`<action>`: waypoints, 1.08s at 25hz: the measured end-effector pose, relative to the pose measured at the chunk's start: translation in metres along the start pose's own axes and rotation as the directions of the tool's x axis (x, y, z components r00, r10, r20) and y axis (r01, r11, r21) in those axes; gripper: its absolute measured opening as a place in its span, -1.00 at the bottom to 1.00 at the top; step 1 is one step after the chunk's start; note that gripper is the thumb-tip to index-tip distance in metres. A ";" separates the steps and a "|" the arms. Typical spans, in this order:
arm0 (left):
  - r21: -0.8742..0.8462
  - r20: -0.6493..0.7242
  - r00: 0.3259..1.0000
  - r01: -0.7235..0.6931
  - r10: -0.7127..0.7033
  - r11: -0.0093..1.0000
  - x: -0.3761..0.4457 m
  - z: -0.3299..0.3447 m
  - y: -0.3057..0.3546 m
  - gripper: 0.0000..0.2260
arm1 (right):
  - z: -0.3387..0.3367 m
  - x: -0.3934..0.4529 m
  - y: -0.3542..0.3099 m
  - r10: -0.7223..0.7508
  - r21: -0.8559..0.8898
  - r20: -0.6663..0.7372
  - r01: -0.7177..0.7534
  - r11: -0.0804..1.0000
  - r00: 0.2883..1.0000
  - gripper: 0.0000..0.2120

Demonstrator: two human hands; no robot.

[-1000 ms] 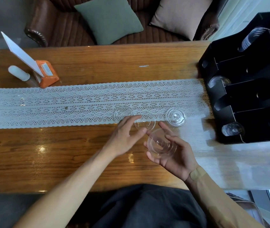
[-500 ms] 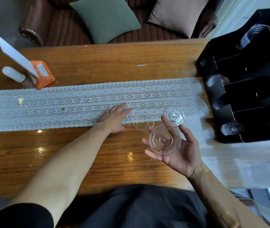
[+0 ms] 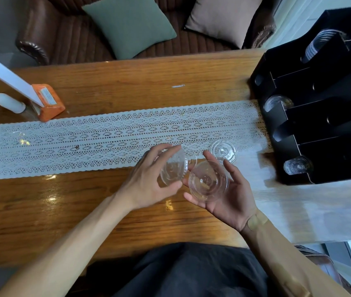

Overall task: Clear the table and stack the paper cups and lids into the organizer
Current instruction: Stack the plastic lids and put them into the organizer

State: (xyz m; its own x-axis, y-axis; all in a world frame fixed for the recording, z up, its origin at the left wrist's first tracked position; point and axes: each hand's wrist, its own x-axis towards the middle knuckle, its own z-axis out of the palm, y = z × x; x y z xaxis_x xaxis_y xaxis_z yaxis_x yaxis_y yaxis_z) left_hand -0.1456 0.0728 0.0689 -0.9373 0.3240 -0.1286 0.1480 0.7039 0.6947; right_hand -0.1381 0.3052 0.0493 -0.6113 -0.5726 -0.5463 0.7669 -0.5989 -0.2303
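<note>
Since half a second ago the left hand [image 3: 148, 181] has come up off the runner [image 3: 84, 144] with a clear lid [image 3: 173, 168] pinched between thumb and fingers, and it now holds that lid tilted just beside the right hand [image 3: 228, 194]. That hand lies palm up, fingers loosely curled around a second lid [image 3: 208, 181] that rests flat on them. A third lid [image 3: 223, 151] sits on the runner toward the desk's right end, just beyond the right fingertips and apart from both hands; the faint rim of what may be a fourth shows behind the left hand's lid, though I cannot be sure. The black organizer [image 3: 320, 116] stands at the right end of the desk [image 3: 63, 211], with clear lids or cups already showing in several of its slots. This looks like the gathering step: loose lids are being collected into one stack before going to the organizer. Next, the left lid likely wants nesting squarely onto the one in the right palm, rims lined up, as thin plastic like this may slip or cock sideways. Then comes the lid left on the runner.
</note>
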 end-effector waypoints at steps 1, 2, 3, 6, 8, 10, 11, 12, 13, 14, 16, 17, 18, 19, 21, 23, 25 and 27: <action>0.003 -0.004 0.998 -0.060 0.060 0.998 -0.007 -0.001 0.012 -0.28 | 0.003 0.000 0.001 0.002 0.004 0.012 -0.002 1.000 1.000 -0.52; 0.043 0.007 0.994 -0.113 0.113 0.993 -0.011 -0.001 0.023 -0.26 | 0.006 0.000 0.002 0.006 0.009 0.027 -0.006 1.000 1.000 -0.51; 0.111 0.023 0.986 -0.164 0.163 0.980 -0.012 0.000 0.032 -0.24 | 0.009 0.000 0.005 0.011 0.013 0.038 -0.012 1.000 0.999 -0.50; 0.262 0.052 0.962 -0.273 0.269 0.926 -0.011 -0.002 0.046 -0.24 | 0.018 0.000 0.013 0.050 0.007 0.078 -0.050 0.999 0.996 -0.46; 0.285 0.084 0.958 -0.286 0.273 0.915 -0.010 -0.005 0.049 -0.25 | 0.022 -0.001 0.015 0.070 0.023 0.101 -0.072 0.997 0.992 -0.42; 0.307 0.121 0.957 -0.288 0.263 0.907 -0.011 -0.006 0.050 -0.26 | 0.026 -0.002 0.016 0.058 0.066 0.087 -0.064 0.996 0.994 -0.39; 0.311 0.132 0.958 -0.285 0.255 0.907 -0.012 -0.005 0.051 -0.26 | 0.028 -0.002 0.016 0.050 0.073 0.088 -0.056 0.996 0.995 -0.40; 0.309 0.134 0.959 -0.279 0.248 0.910 -0.013 -0.005 0.051 -0.27 | 0.029 -0.002 0.017 0.043 0.070 0.095 -0.049 0.996 0.995 -0.43; 0.303 0.129 0.961 -0.274 0.246 0.913 -0.013 -0.005 0.052 -0.27 | 0.031 -0.002 0.018 0.035 0.064 0.106 -0.042 0.997 0.994 -0.46; 0.300 0.123 0.961 -0.273 0.247 0.914 -0.014 -0.005 0.053 -0.27 | 0.033 -0.002 0.019 0.025 0.057 0.109 -0.031 0.998 0.994 -0.48; 0.302 0.113 0.963 -0.268 0.245 0.915 -0.015 -0.004 0.055 -0.26 | 0.035 -0.003 0.022 0.003 0.043 0.082 -0.006 0.999 0.997 -0.47; 0.302 0.106 0.965 -0.259 0.238 0.917 -0.016 -0.003 0.055 -0.26 | 0.037 -0.004 0.022 -0.010 0.033 0.067 0.008 0.999 0.998 -0.46; 0.299 0.094 0.969 -0.246 0.228 0.922 -0.017 -0.003 0.056 -0.26 | 0.039 -0.004 0.022 -0.026 0.023 0.057 0.025 0.999 0.998 -0.47; 0.294 0.080 0.973 -0.230 0.217 0.928 -0.018 -0.002 0.057 -0.26 | 0.040 -0.004 0.023 -0.046 0.013 0.048 0.045 0.999 0.998 -0.49; 0.277 0.042 0.981 -0.192 0.188 0.941 -0.020 0.000 0.059 -0.27 | 0.043 -0.005 0.025 -0.086 -0.022 0.018 0.087 0.996 0.996 -0.52; 0.253 0.003 0.990 -0.136 0.140 0.958 -0.022 0.003 0.061 -0.27 | 0.047 -0.007 0.026 -0.135 -0.080 -0.017 0.134 0.988 0.991 -0.52; 0.221 -0.014 0.998 -0.049 0.054 0.974 -0.025 0.005 0.063 -0.27 | 0.050 -0.010 0.026 -0.185 -0.150 -0.031 0.178 0.973 0.982 -0.52; 0.190 -0.023 0.999 0.026 -0.022 0.982 -0.026 0.008 0.064 -0.28 | 0.051 -0.012 0.027 -0.220 -0.228 -0.031 0.208 0.951 0.975 -0.52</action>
State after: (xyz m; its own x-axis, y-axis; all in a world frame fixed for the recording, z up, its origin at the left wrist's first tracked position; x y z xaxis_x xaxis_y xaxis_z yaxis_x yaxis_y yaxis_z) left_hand -0.1092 0.1149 0.1113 -0.9473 0.2939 -0.1277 0.1807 0.8191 0.5444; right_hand -0.1199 0.2668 0.0905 -0.7589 -0.4087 -0.5069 0.6471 -0.5608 -0.5166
